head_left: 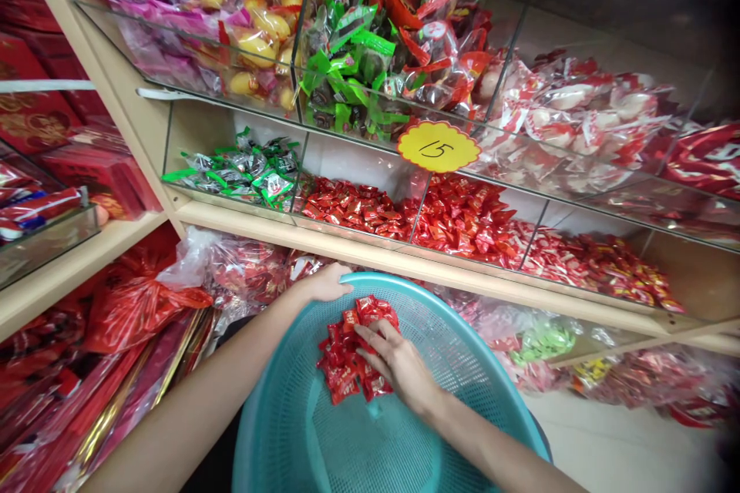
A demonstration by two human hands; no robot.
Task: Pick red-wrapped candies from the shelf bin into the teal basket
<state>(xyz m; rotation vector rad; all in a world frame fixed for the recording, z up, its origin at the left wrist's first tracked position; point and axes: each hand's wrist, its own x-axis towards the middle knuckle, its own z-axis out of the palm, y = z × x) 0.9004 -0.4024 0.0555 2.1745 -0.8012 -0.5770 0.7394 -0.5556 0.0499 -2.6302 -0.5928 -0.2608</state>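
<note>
A teal plastic basket [312, 416] with mesh walls stands low in front of me. My left hand [328, 283] is closed over its far rim, with the thumb on the inner side. Inside the basket lies a small heap of red-wrapped candies [341, 370]. My right hand [393, 362] reaches in from the right, its fingers stretched out and slightly apart over the heap. The fingertips touch the candies; what lies under them is hidden.
Clear-fronted shelf bins hold red candies [462, 219], green-wrapped candies [248, 169] and larger packs above. A yellow price tag [439, 147] reading 15 hangs on the upper front. Stuffed plastic bags [144, 293] crowd the lower left, and pale floor [624, 439] shows at right.
</note>
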